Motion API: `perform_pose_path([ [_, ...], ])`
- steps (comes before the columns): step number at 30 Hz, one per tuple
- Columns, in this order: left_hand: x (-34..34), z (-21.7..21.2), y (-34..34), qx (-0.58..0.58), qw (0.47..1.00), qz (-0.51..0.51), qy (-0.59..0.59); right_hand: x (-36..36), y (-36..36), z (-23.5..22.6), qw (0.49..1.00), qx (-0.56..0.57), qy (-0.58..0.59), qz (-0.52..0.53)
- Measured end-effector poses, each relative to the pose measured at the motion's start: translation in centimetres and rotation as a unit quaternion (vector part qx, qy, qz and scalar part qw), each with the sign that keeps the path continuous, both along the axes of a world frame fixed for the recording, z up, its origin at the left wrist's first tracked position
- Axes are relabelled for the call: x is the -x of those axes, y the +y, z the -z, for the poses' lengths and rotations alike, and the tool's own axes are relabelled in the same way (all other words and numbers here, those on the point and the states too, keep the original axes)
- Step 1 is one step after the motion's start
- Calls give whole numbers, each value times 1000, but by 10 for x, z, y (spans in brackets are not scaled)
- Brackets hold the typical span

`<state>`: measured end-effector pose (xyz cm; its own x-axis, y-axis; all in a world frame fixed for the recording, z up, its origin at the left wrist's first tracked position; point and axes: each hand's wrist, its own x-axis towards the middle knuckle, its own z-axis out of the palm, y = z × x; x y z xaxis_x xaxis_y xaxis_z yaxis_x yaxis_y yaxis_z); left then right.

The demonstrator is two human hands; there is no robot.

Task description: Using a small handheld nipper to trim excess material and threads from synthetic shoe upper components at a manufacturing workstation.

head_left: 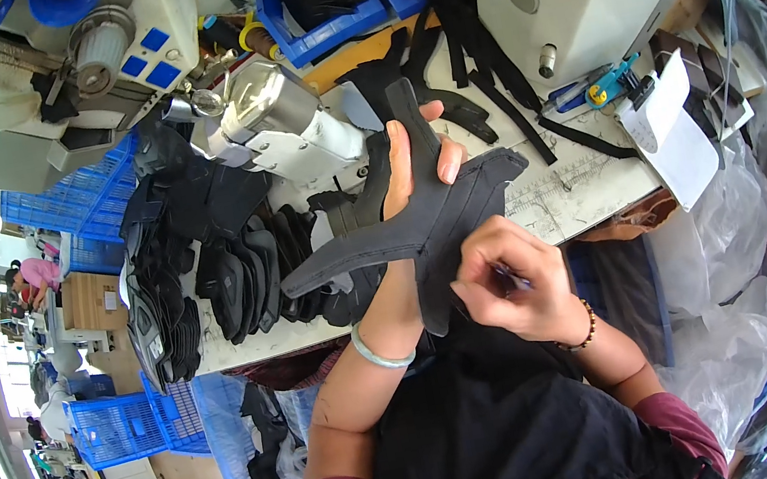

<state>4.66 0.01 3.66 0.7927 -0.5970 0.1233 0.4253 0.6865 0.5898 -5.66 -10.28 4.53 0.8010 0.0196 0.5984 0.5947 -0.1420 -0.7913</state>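
Observation:
My left hand (399,171) is raised over the table's front edge, its fingers closed round a black branched shoe-upper piece (439,205). Stitched seams run along this piece, and its arms spread up, left, down and right. Just below its right-hand arm, my right hand (518,283) is curled into a pinch. A small dark thing shows between those fingers, too hidden to name. Stacks of similar black pieces (238,279) lie on the table to the left of my left wrist. More black cut pieces (447,102) lie beyond my left hand.
A white sewing machine head (293,123) stands behind the stacks. Black straps (516,121), blue-handled snips (611,85) and white paper (675,130) lie to the right. Blue bin (318,32) is at the back, plastic bags (722,264) right, blue crates (116,426) left. Another person (39,274) works far left.

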Motion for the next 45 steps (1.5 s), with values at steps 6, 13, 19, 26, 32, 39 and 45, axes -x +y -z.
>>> perform_pose_path([
  [6, -7, 0, 1, 41, 999, -8, 8, 6, 13, -3, 997, 55, 7, 46],
  [13, -8, -5, 6, -94, 992, -82, -16, 2, 27, -2, 980, 171, -11, 104],
  [19, -8, -7, 8, -52, 994, -94, -19, -1, 28, -5, 979, 176, 16, 96],
  [26, 8, -31, 12, -158, 977, -133, -58, -18, -10, -11, 959, 85, 11, 269],
  [32, 17, -34, 21, -167, 972, -124, -107, -33, -11, -7, 951, 223, -40, 211],
  [39, 43, -70, 69, -329, 884, -299, -146, -64, -37, 0, 924, 142, 130, 331],
  [45, 31, -51, 64, -645, 477, -387, -455, -111, -33, 10, 899, 342, 81, 263],
])
